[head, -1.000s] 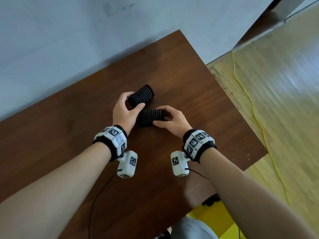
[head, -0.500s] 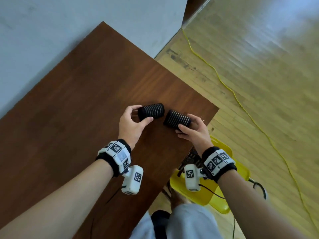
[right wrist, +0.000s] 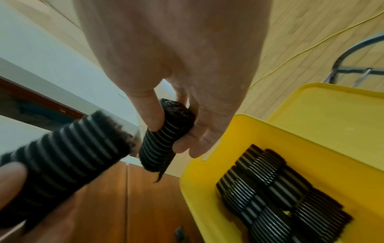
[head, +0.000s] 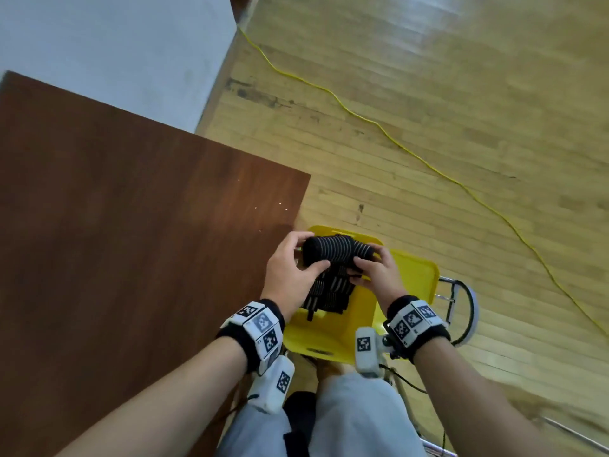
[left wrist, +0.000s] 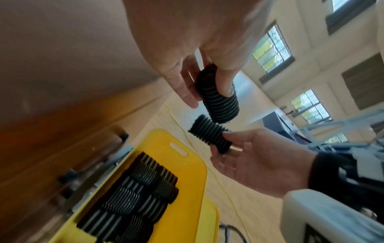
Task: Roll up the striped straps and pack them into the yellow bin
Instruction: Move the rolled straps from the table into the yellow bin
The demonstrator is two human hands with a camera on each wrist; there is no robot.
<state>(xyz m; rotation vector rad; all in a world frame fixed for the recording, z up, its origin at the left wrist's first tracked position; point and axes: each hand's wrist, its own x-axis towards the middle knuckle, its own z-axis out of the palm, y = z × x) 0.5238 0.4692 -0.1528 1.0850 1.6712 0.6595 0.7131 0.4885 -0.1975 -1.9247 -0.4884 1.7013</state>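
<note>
Two rolled black straps with thin pale stripes are held end to end above the yellow bin (head: 329, 331). My left hand (head: 311, 255) grips the left roll (head: 324, 250), thumb under and fingers over it. My right hand (head: 367, 260) grips the right roll (head: 362, 249). In the left wrist view the left roll (left wrist: 220, 102) sits just above the right roll (left wrist: 209, 136). The right wrist view shows the right roll (right wrist: 164, 138) with a loose strap end hanging down. Several rolled straps (head: 329, 291) lie packed in rows in the bin (right wrist: 311, 131).
The brown table (head: 131, 225) is to the left, its corner close to the bin. The bin stands on a metal-framed seat (head: 461, 308) by my knees. A flat yellow piece (head: 418, 275) lies to the bin's right. A yellow cable (head: 395, 143) crosses the wooden floor.
Both hands lifted their rolls off the table and carried them right and down, over the bin. The head view swung the same way, bringing the bin into sight.
</note>
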